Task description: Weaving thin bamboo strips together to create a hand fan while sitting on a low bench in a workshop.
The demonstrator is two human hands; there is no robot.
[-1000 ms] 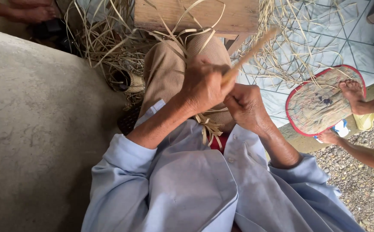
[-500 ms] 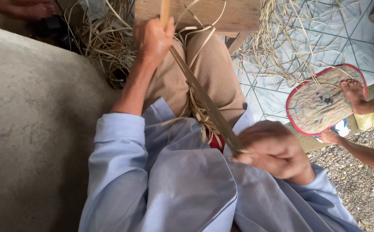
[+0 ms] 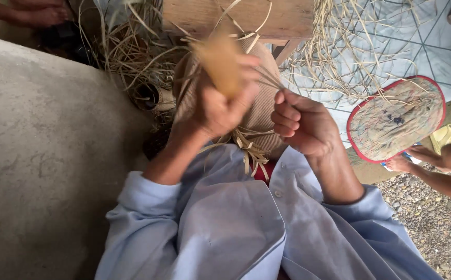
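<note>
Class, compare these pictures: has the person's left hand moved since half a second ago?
Yes. The left hand, then stretched out near the wooden bench, has drawn back toward the body and now sits close beside the right hand, gripping a blurred straw strip.

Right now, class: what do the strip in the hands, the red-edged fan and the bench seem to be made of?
Strip: dried palm or bamboo, seemingly; tan, flat, blurred.
Fan: woven plant fibre, matte, worn, with a red cloth-like rim.
Bench: bare, unfinished wood with visible grain.
</note>
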